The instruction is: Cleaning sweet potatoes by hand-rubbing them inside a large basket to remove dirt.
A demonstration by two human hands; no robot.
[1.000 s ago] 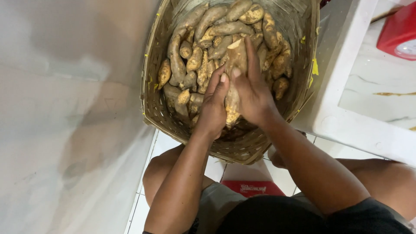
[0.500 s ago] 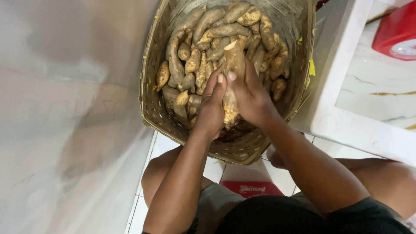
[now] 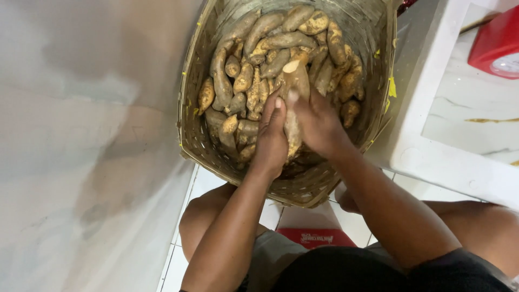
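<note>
A woven bamboo basket (image 3: 194, 135) stands on the floor in front of me, filled with several brown sweet potatoes (image 3: 259, 32). Both my hands are inside it. My left hand (image 3: 272, 135) and my right hand (image 3: 319, 121) clasp one long sweet potato (image 3: 294, 81) between them, its cut pale end pointing away from me. The lower part of this potato is hidden by my fingers.
A grey wall (image 3: 81, 135) rises at the left, close to the basket. A white marbled counter (image 3: 459, 119) is at the right, with a red object (image 3: 497, 46) on it. My bare knees and a red item (image 3: 313, 238) on the tiled floor lie below the basket.
My hands have shifted slightly along the long sweet potato, the right fingers closing further over it. The basket sits a little lower in view.
</note>
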